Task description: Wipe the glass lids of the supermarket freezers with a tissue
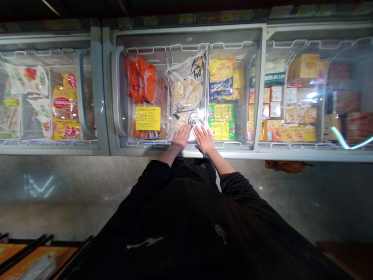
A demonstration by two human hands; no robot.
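Note:
Both of my hands rest side by side at the front of the middle freezer section. My left hand (181, 137) lies flat with its fingers stretched forward, at the near end of the clear and white bags. Close by on its right, my right hand (204, 139) is flat too, fingers apart, over something white. Whether the palms touch the packaging or a glass cover above it, I cannot tell. Beyond them lies a large clear bag (186, 95) of pale round food. Green and yellow packets (222, 121) sit right of my right hand.
Orange bags (141, 79) and a yellow sign (148, 118) are on the left of this section. A grey upright handle (119, 91) stands at its left edge. Small boxes (300, 116) fill the right section. Bagged food (64, 103) lies in the left freezer.

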